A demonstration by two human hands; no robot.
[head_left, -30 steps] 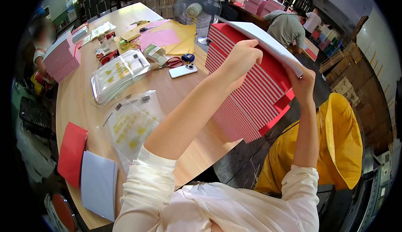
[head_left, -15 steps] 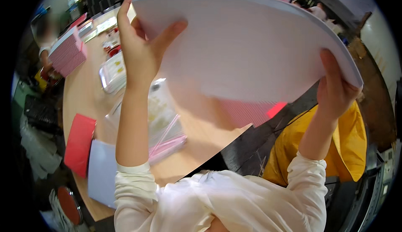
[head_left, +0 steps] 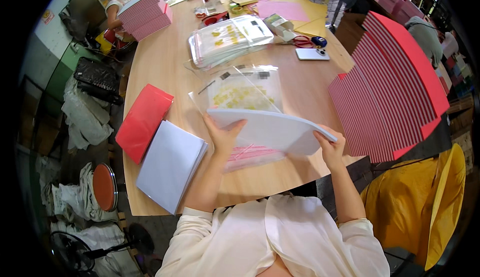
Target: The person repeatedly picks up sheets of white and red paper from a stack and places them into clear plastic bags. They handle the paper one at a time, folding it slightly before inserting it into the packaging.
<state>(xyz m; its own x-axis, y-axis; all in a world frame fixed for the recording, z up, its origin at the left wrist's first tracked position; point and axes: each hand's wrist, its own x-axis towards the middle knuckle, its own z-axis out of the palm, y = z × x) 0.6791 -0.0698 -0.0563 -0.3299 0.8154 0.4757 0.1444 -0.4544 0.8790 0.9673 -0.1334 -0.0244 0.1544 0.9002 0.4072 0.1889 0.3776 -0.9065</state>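
Observation:
Both hands grip a slightly bowed stack of white sheets [head_left: 280, 130] by its two ends, above the table. My left hand [head_left: 224, 133] pinches its left end, thumb on the near face. At the other end, my right hand [head_left: 330, 146] is closed round the corner. Beneath and behind the sheets lies a pile of clear plastic bags [head_left: 250, 88] with yellow marks and pink edges, partly hidden by the stack. To the left of my left hand lie a white paper stack [head_left: 172, 162] and a red stack [head_left: 145, 122].
On the right rises a tall red-and-white layered stack [head_left: 390, 97]. More clear bags [head_left: 230, 39], scissors [head_left: 302, 41], a tape measure [head_left: 319, 42] and a phone [head_left: 312, 54] lie farther back. A person [head_left: 114, 12] sits at the far left; a yellow sack [head_left: 405, 202] stands at right.
Both hands have come down with the white sheets, from high up near my view to just above the table. The view has shifted, showing more of the table and the tall red-and-white stack.

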